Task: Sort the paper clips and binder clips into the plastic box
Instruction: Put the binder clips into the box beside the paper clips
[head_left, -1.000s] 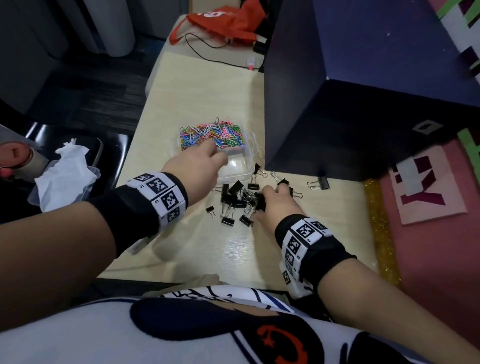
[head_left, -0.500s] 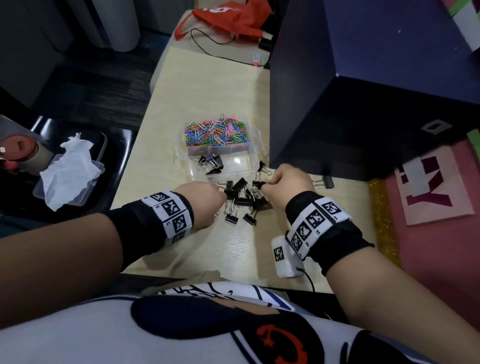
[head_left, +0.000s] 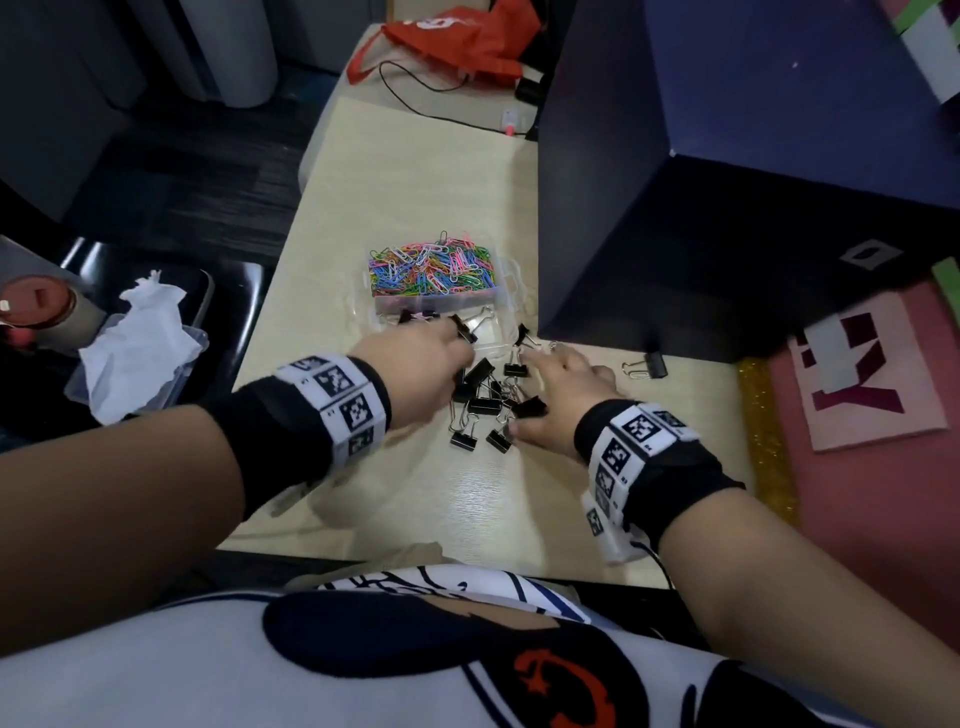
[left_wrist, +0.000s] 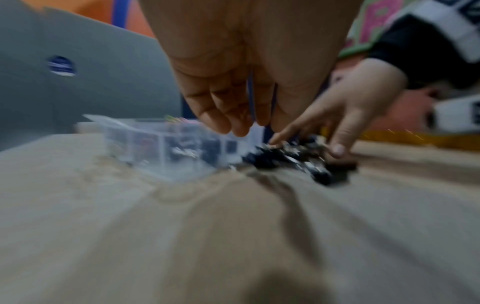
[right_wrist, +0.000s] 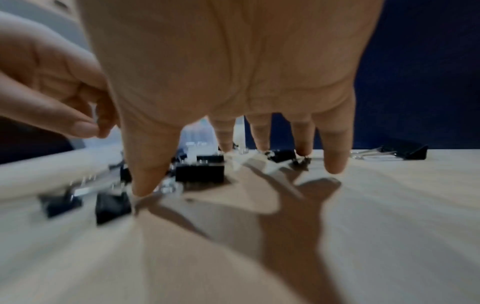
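Note:
A clear plastic box (head_left: 511, 291) holds coloured paper clips (head_left: 431, 265) in its far compartment and a few black binder clips (head_left: 415, 315) in the near one. A pile of black binder clips (head_left: 485, 402) lies on the table just in front of it. My left hand (head_left: 441, 358) hovers between pile and box with its fingers curled; the blurred left wrist view shows nothing clearly in its fingers (left_wrist: 228, 121). My right hand (head_left: 561, 395) lies open at the pile's right side. Its spread fingers (right_wrist: 335, 160) touch the table among the clips.
One binder clip (head_left: 652, 365) lies alone to the right, against a large dark blue box (head_left: 727, 208). An orange bag (head_left: 457, 36) and a cable lie at the table's far end. A tray with tissue (head_left: 135, 332) sits left, off the table.
My left hand went from the box back to the pile and now moves forward toward the box. My right hand rose curled from the pile, then opened and spread down beside it.

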